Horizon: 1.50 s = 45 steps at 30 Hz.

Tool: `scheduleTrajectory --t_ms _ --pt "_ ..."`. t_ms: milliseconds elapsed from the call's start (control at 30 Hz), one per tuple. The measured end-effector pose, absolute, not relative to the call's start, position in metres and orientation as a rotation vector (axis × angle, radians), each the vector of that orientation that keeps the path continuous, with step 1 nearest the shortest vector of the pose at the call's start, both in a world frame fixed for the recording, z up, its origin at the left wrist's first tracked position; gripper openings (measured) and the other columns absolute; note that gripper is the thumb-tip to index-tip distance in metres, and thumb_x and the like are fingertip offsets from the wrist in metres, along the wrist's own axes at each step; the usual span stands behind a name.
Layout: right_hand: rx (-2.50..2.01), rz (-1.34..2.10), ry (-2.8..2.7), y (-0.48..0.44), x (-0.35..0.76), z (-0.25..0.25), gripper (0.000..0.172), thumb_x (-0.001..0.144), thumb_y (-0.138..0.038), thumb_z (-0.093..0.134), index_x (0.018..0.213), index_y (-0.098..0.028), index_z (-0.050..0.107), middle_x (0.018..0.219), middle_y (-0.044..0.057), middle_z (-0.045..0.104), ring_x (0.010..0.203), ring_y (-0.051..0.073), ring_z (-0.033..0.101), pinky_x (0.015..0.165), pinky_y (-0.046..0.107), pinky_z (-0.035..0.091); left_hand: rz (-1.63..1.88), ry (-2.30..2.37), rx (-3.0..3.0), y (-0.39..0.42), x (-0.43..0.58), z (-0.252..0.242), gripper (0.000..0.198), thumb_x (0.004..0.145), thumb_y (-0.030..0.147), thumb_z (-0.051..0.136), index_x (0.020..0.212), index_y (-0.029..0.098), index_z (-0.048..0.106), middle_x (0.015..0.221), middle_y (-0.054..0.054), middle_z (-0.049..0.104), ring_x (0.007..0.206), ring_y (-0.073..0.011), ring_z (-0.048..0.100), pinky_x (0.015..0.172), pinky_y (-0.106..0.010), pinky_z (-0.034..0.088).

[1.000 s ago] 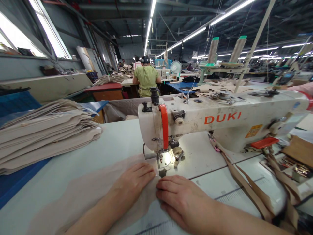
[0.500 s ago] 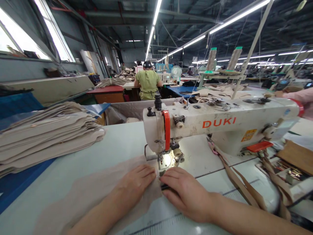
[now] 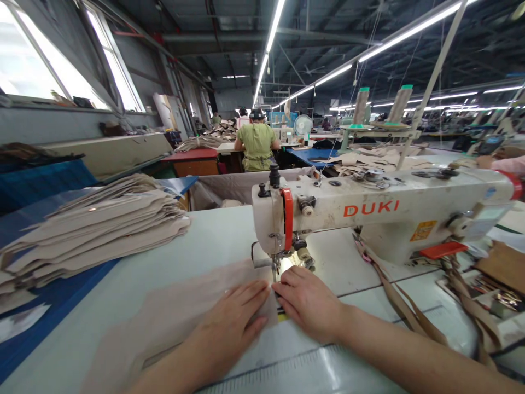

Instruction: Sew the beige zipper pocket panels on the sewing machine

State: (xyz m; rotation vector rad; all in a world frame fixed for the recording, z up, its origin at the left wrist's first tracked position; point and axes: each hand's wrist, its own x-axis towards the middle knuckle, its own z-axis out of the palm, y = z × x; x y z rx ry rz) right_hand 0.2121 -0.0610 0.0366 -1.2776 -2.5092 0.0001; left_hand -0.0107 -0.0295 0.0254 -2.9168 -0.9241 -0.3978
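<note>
A white DUKI sewing machine point(image 3: 369, 210) stands on the pale table point(image 3: 205, 241). A thin beige fabric piece point(image 3: 180, 314) lies flat in front of its needle. My left hand point(image 3: 233, 323) rests flat on the fabric, fingers stretched out toward the presser foot. My right hand point(image 3: 309, 301) lies palm down just right of it, fingers together at the fabric's edge under the needle, pressing on the cloth and a small dark and yellow piece that I cannot make out.
A tall stack of beige cut pieces point(image 3: 94, 230) sits on the left over a blue sheet point(image 3: 53, 298). Beige straps point(image 3: 406, 306) trail from the machine's right side. Another person in a green top point(image 3: 257, 145) works at a far table. Thread cones point(image 3: 361, 104) stand behind.
Both hands slid forward toward the needle with the fabric; the right hand moved up close under the presser foot. The view shifted a little to the left.
</note>
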Motion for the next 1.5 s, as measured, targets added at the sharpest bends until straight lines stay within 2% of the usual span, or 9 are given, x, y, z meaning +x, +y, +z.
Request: scheduleTrajectory --t_ms 367,633,1100,1500 --pt "-1.317 -0.117 -2.525 -0.055 0.217 0.041 0.012 0.098 -0.021 0.054 0.095 -0.015 0.065 0.093 0.006 0.064 0.097 0.023 0.053 0.094 0.036 0.040 -0.458 -0.899 -2.958 -0.017 0.000 0.025 0.044 0.095 0.034 0.052 0.135 0.018 0.058 0.134 -0.011 0.063 0.120 -0.0248 0.062 0.104 -0.040 0.049" --pt "-1.371 -0.132 -2.465 -0.048 0.222 0.038 0.012 0.098 -0.021 0.054 0.092 -0.017 0.064 0.091 0.006 0.061 0.089 0.021 0.052 0.086 0.034 0.040 -0.505 -0.841 -2.955 -0.005 0.007 0.022 0.043 0.094 0.031 0.053 0.135 0.018 0.057 0.133 -0.010 0.064 0.119 -0.0243 0.062 0.104 -0.040 0.049" --pt "-1.392 -0.165 -2.469 -0.043 0.221 0.036 0.012 0.097 -0.017 0.052 0.095 -0.016 0.064 0.091 0.006 0.061 0.084 0.020 0.051 0.084 0.035 0.038 -0.606 -0.763 -2.923 0.003 0.007 0.018 0.042 0.095 0.034 0.052 0.134 0.017 0.058 0.129 -0.010 0.067 0.115 -0.0241 0.065 0.103 -0.039 0.050" --pt "-1.355 -0.169 -2.483 -0.047 0.222 0.030 0.008 0.095 -0.016 0.057 0.092 -0.017 0.064 0.091 0.006 0.062 0.091 0.022 0.051 0.086 0.035 0.038 -0.566 -0.803 -2.966 0.001 0.006 0.019 0.041 0.094 0.030 0.053 0.133 0.019 0.058 0.133 -0.010 0.064 0.119 -0.0241 0.063 0.105 -0.041 0.048"
